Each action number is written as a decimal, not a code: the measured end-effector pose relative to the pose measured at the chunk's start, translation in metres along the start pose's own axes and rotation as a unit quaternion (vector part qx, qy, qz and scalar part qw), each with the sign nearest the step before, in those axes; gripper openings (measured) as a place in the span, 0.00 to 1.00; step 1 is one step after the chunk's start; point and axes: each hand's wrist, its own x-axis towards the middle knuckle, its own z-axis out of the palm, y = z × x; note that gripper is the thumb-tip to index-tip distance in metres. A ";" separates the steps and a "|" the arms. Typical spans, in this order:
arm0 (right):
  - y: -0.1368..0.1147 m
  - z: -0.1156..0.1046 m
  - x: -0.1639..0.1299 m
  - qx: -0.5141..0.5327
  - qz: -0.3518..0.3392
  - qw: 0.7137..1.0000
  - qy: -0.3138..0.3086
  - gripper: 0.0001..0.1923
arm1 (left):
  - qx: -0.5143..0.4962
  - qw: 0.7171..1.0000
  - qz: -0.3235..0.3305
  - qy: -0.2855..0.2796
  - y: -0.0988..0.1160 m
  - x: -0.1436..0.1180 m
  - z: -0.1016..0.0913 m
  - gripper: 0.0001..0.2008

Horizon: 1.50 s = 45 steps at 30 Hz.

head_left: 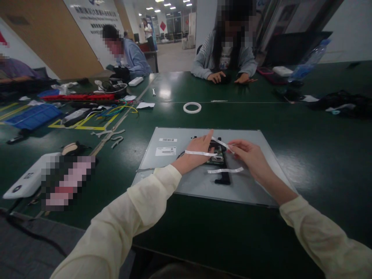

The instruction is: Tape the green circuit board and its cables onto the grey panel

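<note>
Sleeves: cream, nearest the camera.
Left hand [195, 152]: resting on grey panel [250, 190], forefinger pinning one end of white tape strip [221, 143].
Circuit board [217, 155]: between both hands.
Right hand [247, 155]: fingertips pinching the strip's other end.
Tape roll [192, 107]: well behind.

Both hands are over the grey panel [247, 186] on the green worktop [319, 155]. The left hand [195, 153] has a white tape strip [200, 153] across its back, and its forefinger pins one end of a second strip [222, 143]. The right hand [247, 155] pinches that strip's other end in a fingertip grip. A third strip [225, 170] lies on the black bracket [222, 176]. A tape roll [192, 107] sits beyond the panel.
</note>
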 end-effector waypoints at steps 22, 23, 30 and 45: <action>-0.006 0.001 -0.006 -0.100 0.019 0.994 0.038 0.07 | 0.020 0.999 0.029 -0.021 -0.001 0.001 -0.003 0.17; -0.006 0.001 -0.006 -0.108 0.017 0.993 0.038 0.07 | 0.024 0.999 0.028 -0.024 0.000 0.001 -0.003 0.18; 0.003 -0.003 -0.003 -0.191 -0.040 0.980 0.036 0.10 | 0.049 0.998 0.036 -0.024 0.002 0.000 -0.005 0.19; 0.002 0.001 0.000 -0.465 -0.139 0.874 -0.003 0.07 | 0.022 0.998 0.051 -0.034 -0.002 0.002 0.000 0.20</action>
